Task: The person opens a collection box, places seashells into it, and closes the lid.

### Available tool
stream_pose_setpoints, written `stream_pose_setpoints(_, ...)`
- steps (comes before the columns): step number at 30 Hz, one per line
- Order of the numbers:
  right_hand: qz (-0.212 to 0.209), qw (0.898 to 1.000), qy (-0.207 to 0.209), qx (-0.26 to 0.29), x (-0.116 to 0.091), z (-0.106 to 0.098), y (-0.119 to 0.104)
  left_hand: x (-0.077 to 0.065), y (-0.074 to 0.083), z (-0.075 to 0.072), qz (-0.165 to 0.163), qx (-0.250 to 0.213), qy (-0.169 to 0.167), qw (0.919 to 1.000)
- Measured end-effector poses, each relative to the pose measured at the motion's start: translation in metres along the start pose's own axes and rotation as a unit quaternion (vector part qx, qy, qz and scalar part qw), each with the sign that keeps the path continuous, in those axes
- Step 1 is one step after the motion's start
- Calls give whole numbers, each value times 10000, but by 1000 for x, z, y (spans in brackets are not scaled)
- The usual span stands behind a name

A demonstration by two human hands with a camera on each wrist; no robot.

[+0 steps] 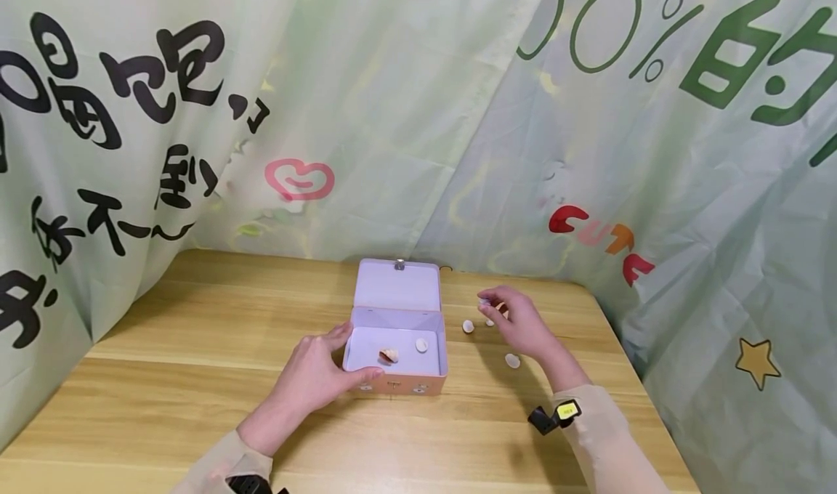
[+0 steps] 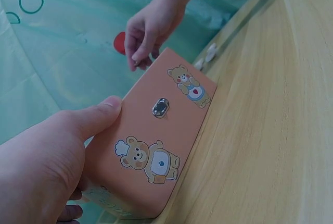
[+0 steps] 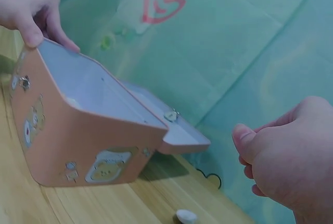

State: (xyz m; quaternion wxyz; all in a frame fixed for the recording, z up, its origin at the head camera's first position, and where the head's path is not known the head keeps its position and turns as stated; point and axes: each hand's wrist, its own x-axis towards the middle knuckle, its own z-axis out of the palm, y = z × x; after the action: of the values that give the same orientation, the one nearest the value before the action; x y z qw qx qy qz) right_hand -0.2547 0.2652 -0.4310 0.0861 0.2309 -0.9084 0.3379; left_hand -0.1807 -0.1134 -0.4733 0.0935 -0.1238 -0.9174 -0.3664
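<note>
An orange tin box (image 2: 143,125) with bear pictures stands on the table, its lid (image 1: 397,285) raised at the back. Inside lie a brown-and-white spiral shell (image 1: 389,356) and a white shell (image 1: 421,345). My left hand (image 1: 310,370) grips the box's left side, thumb on the front rim. To the right of the box and above the table, my right hand (image 1: 516,322) pinches a small whitish shell (image 1: 484,302) between thumb and fingers. That shell is mostly hidden by the fingertips. Below and around this hand lie white shells (image 1: 468,326) on the tabletop.
The wooden table (image 1: 216,334) reaches back to a printed curtain (image 1: 392,116) that hangs close behind its far edge and along both sides. A single white shell (image 1: 512,361) lies nearer the right forearm. Both wrists carry black devices (image 1: 543,420).
</note>
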Motion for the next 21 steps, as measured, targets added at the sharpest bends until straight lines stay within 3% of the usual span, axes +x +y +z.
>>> stream_pose_setpoints(21, -599, 9976, -135, 310, 4, 15, -38, 1, -1, 1, 16, 25, 18, 10000)
